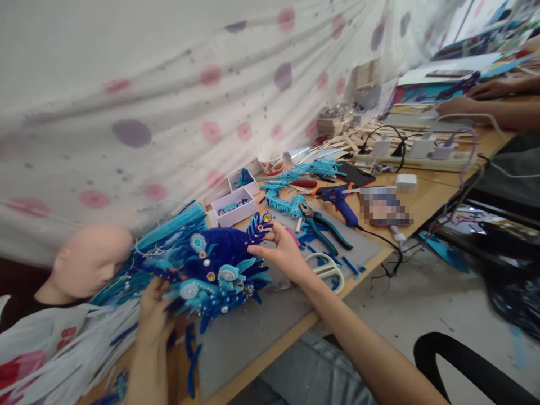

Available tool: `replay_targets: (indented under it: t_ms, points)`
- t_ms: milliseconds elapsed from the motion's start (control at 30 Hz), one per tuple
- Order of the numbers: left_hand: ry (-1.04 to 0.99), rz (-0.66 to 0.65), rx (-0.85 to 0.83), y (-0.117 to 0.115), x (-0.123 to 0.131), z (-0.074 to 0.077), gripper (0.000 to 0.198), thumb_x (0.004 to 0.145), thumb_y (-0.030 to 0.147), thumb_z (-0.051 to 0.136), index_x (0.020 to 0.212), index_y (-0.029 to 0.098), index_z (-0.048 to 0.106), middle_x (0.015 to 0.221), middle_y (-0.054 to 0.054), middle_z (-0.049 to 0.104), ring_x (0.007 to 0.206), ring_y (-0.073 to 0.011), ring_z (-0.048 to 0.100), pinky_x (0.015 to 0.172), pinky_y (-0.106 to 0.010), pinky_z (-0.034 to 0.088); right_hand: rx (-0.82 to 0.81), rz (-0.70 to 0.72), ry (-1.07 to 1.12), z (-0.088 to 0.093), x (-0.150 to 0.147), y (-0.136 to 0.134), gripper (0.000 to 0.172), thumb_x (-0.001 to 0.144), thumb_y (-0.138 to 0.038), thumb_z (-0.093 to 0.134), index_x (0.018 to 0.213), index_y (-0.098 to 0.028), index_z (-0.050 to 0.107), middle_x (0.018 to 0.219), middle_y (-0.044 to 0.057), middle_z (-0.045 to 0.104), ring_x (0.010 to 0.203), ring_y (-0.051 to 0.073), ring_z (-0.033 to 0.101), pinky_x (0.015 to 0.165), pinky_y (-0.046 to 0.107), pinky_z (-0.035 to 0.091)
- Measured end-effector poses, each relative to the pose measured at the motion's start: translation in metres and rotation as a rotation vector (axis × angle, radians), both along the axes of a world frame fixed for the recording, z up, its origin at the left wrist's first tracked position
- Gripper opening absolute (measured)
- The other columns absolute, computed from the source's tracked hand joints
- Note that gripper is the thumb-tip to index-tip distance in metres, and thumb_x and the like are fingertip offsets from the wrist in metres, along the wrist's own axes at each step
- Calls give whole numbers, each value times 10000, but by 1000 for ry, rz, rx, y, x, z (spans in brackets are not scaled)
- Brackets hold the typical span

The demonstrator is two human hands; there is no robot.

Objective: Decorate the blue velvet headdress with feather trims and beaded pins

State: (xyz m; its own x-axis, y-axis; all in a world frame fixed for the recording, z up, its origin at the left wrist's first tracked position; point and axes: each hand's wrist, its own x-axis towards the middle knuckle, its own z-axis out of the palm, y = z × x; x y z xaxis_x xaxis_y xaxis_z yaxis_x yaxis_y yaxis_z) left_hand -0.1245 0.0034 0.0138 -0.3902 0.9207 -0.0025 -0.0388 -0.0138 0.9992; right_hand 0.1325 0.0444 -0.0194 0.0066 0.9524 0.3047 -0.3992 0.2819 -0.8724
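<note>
A deep-blue headdress [217, 250] of fuzzy pipe cleaners, trimmed with pearls and round beaded ornaments, is held up over the table's front edge. My left hand [154, 306] grips its left side, the fingertips partly hidden behind the trimmings. At the other end, my right hand [284, 253] pinches a dark-blue leaf-shaped sprig with a yellow bead between thumb and fingers. Just beyond the right wrist lie white-handled scissors [337, 281] and green-handled pliers [327, 233]. A blue glue gun [343, 208] rests farther right.
A mannequin head [90, 259] stands at left beside turquoise pipe-cleaner bundles [189, 219]. Behind the headdress are small bead boxes [236, 209] and a paper cup [271, 162]. A power strip [422, 160] with cables sits at right. Another person's hands [458, 107] work farther along.
</note>
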Motion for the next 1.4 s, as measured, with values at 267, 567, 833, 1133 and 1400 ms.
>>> replay_targets:
  t_ms: [267, 567, 833, 1133, 1400]
  points:
    - [17, -77, 15, 1, 2, 1, 494, 341, 136, 845, 795, 190, 658, 556, 44, 667, 462, -141, 594, 445, -207, 451, -2, 38, -115, 0, -3, 1, 461, 583, -321, 879, 941, -230, 603, 906, 1, 724, 854, 197, 687, 808, 332, 541]
    - [-22, -153, 48, 1, 1, -3, 478, 376, 184, 877, 816, 174, 692, 693, -29, 745, 664, -231, 710, 623, -301, 573, -11, 72, -189, -2, 2, -2, 461, 623, -324, 858, 982, -228, 586, 935, 13, 727, 905, 213, 688, 793, 326, 550]
    - [-39, -227, 50, 1, -4, -10, 484, 391, 200, 909, 828, 182, 702, 751, -59, 766, 738, -266, 730, 689, -351, 594, 14, 84, -258, 0, 4, -3, 439, 573, -305, 896, 924, -222, 647, 858, 1, 735, 825, 206, 684, 790, 328, 537]
    - [-69, -272, 45, 1, -6, -14, 465, 442, 178, 894, 867, 178, 704, 783, -63, 770, 706, -239, 727, 632, -294, 579, 6, 46, -266, 0, 0, -10, 427, 582, -378, 886, 898, -238, 635, 840, 15, 747, 827, 235, 694, 801, 370, 545]
    - [-69, -228, 58, 2, -5, -12, 473, 431, 158, 880, 874, 170, 713, 802, -58, 768, 732, -228, 718, 591, -252, 549, 4, -23, -244, 1, 9, -8, 336, 683, -363, 807, 963, -246, 663, 932, 16, 741, 922, 228, 672, 869, 366, 510]
